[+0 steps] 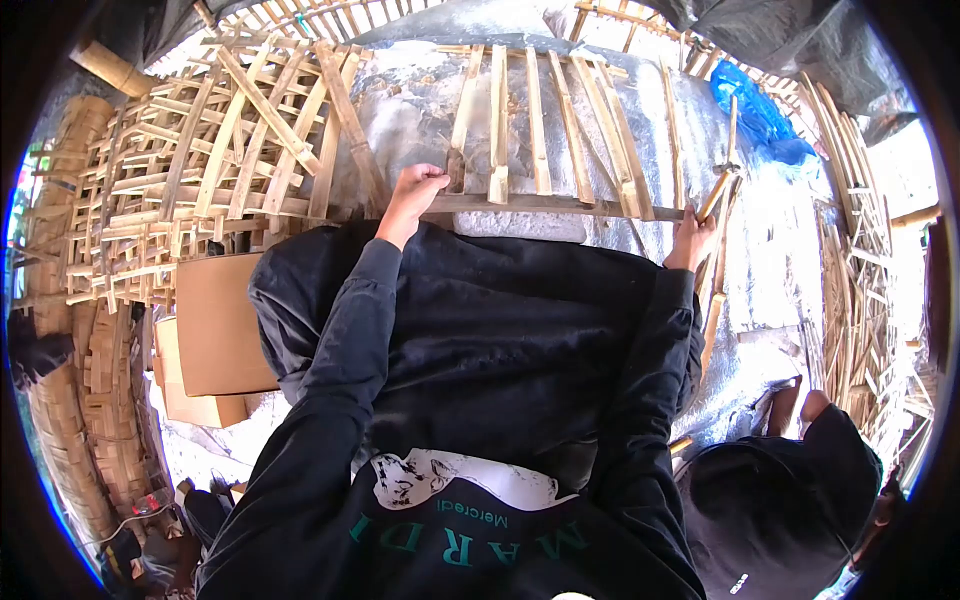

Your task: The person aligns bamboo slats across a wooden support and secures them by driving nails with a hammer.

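Note:
Across my lap's far side lies a long crosswise bamboo strip (560,205), with several pale bamboo slats (499,125) laid out from it, pointing away from me. My left hand (408,205) is at the strip's left end, thumb and fingers pinched together beside the dark end of the leftmost slat (456,168). What sits in that pinch, if anything, is too small to make out. At the other end, my right hand (692,240) is closed around the strip's tip, close to a thin upright bamboo piece (716,195).
A woven bamboo lattice (200,150) stands at the left above cardboard boxes (225,325). Silvery sheeting (420,95) lies beneath the slats. Blue plastic (760,115) and bundled bamboo strips (858,250) are at the right. A person in dark clothes (780,500) sits at lower right.

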Demonstrator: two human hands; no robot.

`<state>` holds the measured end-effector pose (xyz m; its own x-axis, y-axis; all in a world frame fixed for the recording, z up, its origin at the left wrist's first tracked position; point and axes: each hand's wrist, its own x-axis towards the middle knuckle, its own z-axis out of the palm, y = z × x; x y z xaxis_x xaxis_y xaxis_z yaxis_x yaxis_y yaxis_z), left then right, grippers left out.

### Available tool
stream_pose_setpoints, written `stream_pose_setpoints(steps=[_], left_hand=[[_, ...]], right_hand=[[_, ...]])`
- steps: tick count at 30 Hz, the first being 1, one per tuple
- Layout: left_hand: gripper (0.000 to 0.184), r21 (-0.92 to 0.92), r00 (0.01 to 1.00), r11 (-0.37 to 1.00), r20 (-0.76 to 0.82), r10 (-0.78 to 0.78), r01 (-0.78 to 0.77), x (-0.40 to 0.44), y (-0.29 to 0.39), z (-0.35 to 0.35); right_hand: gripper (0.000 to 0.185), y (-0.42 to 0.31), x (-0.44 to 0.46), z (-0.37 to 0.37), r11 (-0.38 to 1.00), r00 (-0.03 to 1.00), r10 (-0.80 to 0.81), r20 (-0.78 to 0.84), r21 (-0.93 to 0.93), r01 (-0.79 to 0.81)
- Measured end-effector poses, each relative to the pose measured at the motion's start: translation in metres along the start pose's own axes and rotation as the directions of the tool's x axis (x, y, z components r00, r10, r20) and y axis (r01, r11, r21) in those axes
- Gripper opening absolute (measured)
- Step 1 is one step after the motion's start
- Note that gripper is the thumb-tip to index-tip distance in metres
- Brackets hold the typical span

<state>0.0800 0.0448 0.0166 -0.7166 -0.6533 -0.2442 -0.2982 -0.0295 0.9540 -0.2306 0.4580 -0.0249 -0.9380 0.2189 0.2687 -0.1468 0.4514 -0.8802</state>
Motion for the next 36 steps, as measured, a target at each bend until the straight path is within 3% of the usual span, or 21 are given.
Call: stream_pose_setpoints(steps=[6, 8, 14, 16, 20, 22, 25, 36], left_hand=[[0.019, -0.018, 1.000, 1.000, -0.015, 0.010, -0.011, 0.000, -0.003, 0.005], [0.013, -0.099, 0.994, 0.990, 0.034, 0.106, -0.102, 0.001, -0.004, 0.007], [0.012, -0.037, 0.986, 0.986, 0.019, 0.164, -0.163, -0.008, 0.006, 0.014], [0.013, -0.011, 0.986, 0.987, 0.021, 0.162, -0.162, -0.008, 0.005, 0.014], [0.016, 0.004, 0.989, 0.991, 0.053, 0.135, -0.136, -0.014, 0.010, 0.014], [0.017, -0.013, 0.988, 0.990, 0.061, 0.144, -0.143, -0.009, 0.005, 0.011], [0.018, -0.026, 0.984, 0.987, 0.077, 0.159, -0.158, -0.008, 0.002, 0.008], [0.010, 0.041, 0.987, 0.988, 0.075, 0.144, -0.147, -0.006, 0.001, 0.005]], right_hand=[[0.029, -0.002, -0.001, 0.000, 0.993, 0.999, 0.035, -0.034, 0.116, -0.031], [0.028, -0.004, -0.002, 0.000, 0.990, 0.999, 0.042, -0.029, 0.133, -0.038], [0.026, -0.023, -0.010, -0.006, 0.990, 0.993, 0.120, -0.007, 0.080, -0.119], [0.025, -0.026, -0.012, -0.006, 0.971, 0.988, 0.153, -0.020, 0.189, -0.146], [0.022, -0.018, -0.006, -0.003, 0.982, 0.993, 0.115, 0.004, 0.154, -0.114], [0.024, -0.028, -0.009, -0.003, 0.944, 0.993, 0.116, 0.033, 0.309, -0.120], [0.021, -0.044, -0.015, -0.007, 0.976, 0.991, 0.135, 0.016, 0.173, -0.135], [0.023, -0.030, -0.010, -0.003, 0.969, 0.992, 0.123, 0.004, 0.214, -0.120]])
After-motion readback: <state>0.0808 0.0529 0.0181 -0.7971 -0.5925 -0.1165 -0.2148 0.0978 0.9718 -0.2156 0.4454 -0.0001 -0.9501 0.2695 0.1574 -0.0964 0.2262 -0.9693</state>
